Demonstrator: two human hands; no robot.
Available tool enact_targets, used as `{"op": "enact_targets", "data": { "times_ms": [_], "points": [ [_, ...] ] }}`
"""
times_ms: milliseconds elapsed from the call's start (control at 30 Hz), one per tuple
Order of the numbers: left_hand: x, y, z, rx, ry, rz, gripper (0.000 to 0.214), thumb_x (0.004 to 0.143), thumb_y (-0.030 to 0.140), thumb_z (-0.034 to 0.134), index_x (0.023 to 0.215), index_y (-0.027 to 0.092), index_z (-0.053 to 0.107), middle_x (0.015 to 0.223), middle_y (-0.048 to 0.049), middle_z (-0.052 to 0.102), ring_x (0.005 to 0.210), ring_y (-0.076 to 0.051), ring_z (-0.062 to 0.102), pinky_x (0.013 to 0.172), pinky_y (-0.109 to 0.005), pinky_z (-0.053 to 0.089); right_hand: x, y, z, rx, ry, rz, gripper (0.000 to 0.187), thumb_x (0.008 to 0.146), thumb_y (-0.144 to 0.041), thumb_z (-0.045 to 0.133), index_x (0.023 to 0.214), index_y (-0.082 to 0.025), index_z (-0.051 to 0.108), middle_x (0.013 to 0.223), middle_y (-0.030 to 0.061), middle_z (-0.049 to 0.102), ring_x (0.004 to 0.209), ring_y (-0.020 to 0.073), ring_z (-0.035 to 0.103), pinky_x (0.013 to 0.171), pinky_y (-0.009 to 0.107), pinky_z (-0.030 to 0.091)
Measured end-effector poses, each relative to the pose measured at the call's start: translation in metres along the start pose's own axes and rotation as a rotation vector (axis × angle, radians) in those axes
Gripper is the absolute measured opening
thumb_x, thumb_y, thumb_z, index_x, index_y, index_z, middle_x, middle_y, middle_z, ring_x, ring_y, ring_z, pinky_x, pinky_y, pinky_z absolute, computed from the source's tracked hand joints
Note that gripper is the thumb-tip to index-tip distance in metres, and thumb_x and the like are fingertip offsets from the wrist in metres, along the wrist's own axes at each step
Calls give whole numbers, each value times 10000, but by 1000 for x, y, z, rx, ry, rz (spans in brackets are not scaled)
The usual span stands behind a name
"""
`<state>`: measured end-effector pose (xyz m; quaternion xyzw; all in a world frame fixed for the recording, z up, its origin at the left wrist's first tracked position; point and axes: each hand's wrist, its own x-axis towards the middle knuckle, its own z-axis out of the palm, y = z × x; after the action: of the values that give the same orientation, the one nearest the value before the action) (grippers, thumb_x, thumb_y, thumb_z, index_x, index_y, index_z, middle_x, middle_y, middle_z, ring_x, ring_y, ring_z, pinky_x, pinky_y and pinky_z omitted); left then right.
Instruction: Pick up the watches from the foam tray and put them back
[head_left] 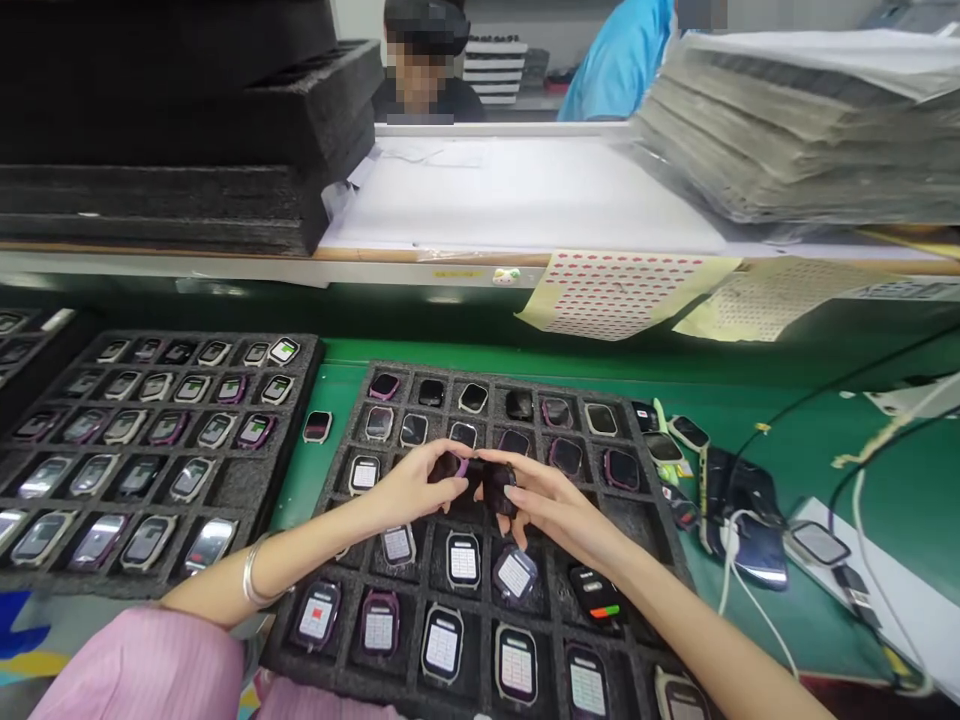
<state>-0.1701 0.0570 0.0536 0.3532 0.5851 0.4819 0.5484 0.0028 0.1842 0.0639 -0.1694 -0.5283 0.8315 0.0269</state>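
A small dark watch body is pinched between the fingertips of the left hand and right hand, just above the black foam tray of watches on the green worktop.

We have one view only, from a camera on the head, looking forward and down across the green bench. It sits close over the near foam tray, both forearms entering from below. The raised shelf and two people beyond lie farther off.
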Motion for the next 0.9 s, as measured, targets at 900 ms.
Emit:
{"op": "enact_targets", "data": {
  "times_ms": [900],
  "points": [
    [-8,0,4,268,21,159,344,798,186,549,1140,192,508,994,-22,603,786,-155,569,732,-277,447,-2,3,0,-14,-23,-2,448,850,-303,671,1271,-189,569,952,79,654,588,136,670,553,269,587]
  ]
}}
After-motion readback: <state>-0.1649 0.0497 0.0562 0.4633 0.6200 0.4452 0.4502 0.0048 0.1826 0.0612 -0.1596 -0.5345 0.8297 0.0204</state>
